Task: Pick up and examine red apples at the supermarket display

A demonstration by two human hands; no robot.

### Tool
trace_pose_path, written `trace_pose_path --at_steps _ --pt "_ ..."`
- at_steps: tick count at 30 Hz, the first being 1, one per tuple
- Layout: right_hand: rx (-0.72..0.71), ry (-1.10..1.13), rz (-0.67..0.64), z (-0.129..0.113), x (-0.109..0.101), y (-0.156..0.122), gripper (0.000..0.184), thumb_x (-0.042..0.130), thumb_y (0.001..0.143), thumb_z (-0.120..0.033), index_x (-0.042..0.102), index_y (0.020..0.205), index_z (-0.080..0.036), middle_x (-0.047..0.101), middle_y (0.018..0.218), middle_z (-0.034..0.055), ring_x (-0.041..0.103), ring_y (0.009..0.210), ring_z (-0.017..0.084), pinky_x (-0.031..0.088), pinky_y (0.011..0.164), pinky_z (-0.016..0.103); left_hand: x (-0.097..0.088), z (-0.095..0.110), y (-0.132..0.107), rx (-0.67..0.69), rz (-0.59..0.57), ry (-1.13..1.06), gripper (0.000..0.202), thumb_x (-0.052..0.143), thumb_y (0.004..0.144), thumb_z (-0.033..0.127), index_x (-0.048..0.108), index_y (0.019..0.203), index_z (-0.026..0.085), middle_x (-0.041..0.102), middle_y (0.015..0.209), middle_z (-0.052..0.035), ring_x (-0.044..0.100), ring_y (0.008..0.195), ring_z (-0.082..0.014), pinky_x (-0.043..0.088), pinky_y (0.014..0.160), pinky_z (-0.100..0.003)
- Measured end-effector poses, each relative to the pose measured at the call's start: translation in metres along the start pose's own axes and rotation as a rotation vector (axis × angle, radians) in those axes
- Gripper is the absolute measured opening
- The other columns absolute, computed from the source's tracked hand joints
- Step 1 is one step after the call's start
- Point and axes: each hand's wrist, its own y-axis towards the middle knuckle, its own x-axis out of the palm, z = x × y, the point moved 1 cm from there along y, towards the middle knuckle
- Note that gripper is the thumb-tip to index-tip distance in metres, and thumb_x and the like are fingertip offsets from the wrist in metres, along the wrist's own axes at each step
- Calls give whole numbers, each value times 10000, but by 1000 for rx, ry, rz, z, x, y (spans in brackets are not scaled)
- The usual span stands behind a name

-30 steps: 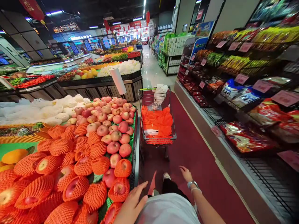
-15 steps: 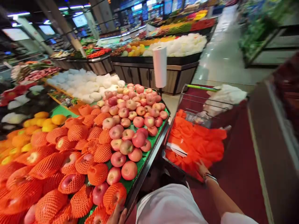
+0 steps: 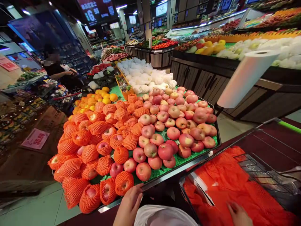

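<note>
While left hand (image 3: 128, 205) rests spread at counter (image 3: 164, 175) edge beside netted apple (image 3: 123, 182), right hand (image 3: 238, 215) lies spread on orange nets (image 3: 225, 182) in cart (image 3: 263, 150)

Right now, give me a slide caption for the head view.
Left hand on the apple stand's edge; right hand on orange nets in the cart.

Bare apples (image 3: 174, 125) lie on the bench (image 3: 164, 176), netted apples (image 3: 94, 147) to their left, and the shopping cart (image 3: 258, 175) stands to its right.
</note>
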Motion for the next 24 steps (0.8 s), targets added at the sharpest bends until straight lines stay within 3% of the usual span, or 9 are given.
trace_pose_path --at_steps 3,6,8,11,14,17,19,22,24 --pt "-173 100 57 -89 -22 6 766 428 694 -809 726 890 -131 662 1045 118 655 857 256 544 671 357 9 23 8 343 56 -104 284 418 1028 371 604 1209 254 636 1165 -37 588 1116 -120 461 1026 -228" --pt "-729 181 -8 -210 -44 -23 527 523 913 -674 756 839 -208 663 915 29 593 848 130 512 774 222 8 50 25 732 8 -61 412 523 997 303 459 1402 332 521 1406 -29 442 1358 -134 363 1166 -261" --pt "-1049 220 -43 -280 -53 -56 334 575 970 -491 742 836 -235 649 884 -1 552 954 113 462 869 184 0 63 37 797 -61 -34 608 605 953 401 349 1498 316 395 1531 -70 317 1459 -195 281 1232 -349" --pt "-1205 397 -351 -342 -44 -99 359 547 1008 -391 666 759 -162 613 822 12 558 900 70 443 819 136 -18 64 50 694 -152 -68 638 593 886 624 531 1368 211 562 1315 -117 487 1252 -248 367 1113 -382" --pt "-1031 532 -554 -359 -10 -121 439 534 1003 -484 681 775 -139 603 754 19 564 757 56 420 717 135 -36 43 52 567 -174 -195 634 630 796 734 659 1028 145 591 987 -81 512 956 -203 401 873 -297" --pt "-676 623 -706 -362 34 -128 592 565 907 -683 703 851 -110 624 816 69 565 740 89 408 685 161 -51 13 49 542 -164 -408 524 700 809 634 566 825 127 547 961 -73 486 944 -174 373 862 -260" --pt "-413 769 -757 -369 60 -128 737 627 765 -808 661 914 -88 554 732 61 494 661 77 377 638 164 -58 -6 51 473 -176 -578 540 744 769 616 510 768 130 543 901 -61 487 896 -156 372 836 -250" --pt "-141 1023 -816 -386 88 -127 823 711 634 -841 538 985 -117 363 628 -21 330 562 30 320 569 145 -61 -24 57 163 -236 -905 611 843 579 640 542 724 128 502 737 -15 452 738 -112 362 725 -222" --pt "-132 1107 -872 -399 102 -128 799 713 654 -824 482 992 -138 322 628 -37 286 533 20 296 528 140 -58 -26 58 -27 -320 -1107 517 847 531 551 594 679 125 512 690 -23 480 719 -120 363 680 -216"
